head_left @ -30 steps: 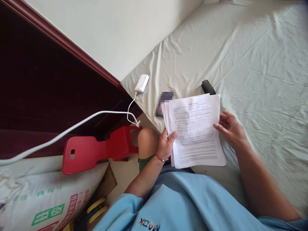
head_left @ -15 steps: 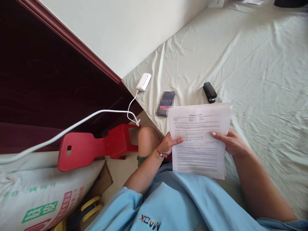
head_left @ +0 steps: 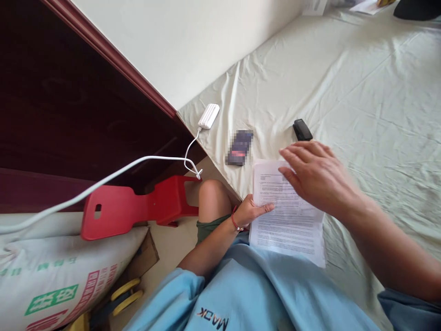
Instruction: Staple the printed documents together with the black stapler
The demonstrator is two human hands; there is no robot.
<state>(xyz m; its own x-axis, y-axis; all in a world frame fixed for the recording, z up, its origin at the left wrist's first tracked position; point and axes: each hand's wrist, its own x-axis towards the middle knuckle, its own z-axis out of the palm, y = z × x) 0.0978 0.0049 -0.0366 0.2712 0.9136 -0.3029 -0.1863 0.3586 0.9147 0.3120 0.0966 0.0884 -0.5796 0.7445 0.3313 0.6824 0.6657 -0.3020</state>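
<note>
Fingers of our left hand (head_left: 253,212) pinch the left edge of the papers (head_left: 289,220), which now lie flat on the bed (head_left: 361,92). Our right hand (head_left: 315,177) has let go; its fingers are spread above them. Just past its fingertips sits the black stapler (head_left: 302,129).

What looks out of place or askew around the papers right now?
Nothing is spilled or damaged. The paper stack lies slightly askew on the wrinkled sheet, pinned at its edge by the left hand; the right hand hovers open above it.
</note>
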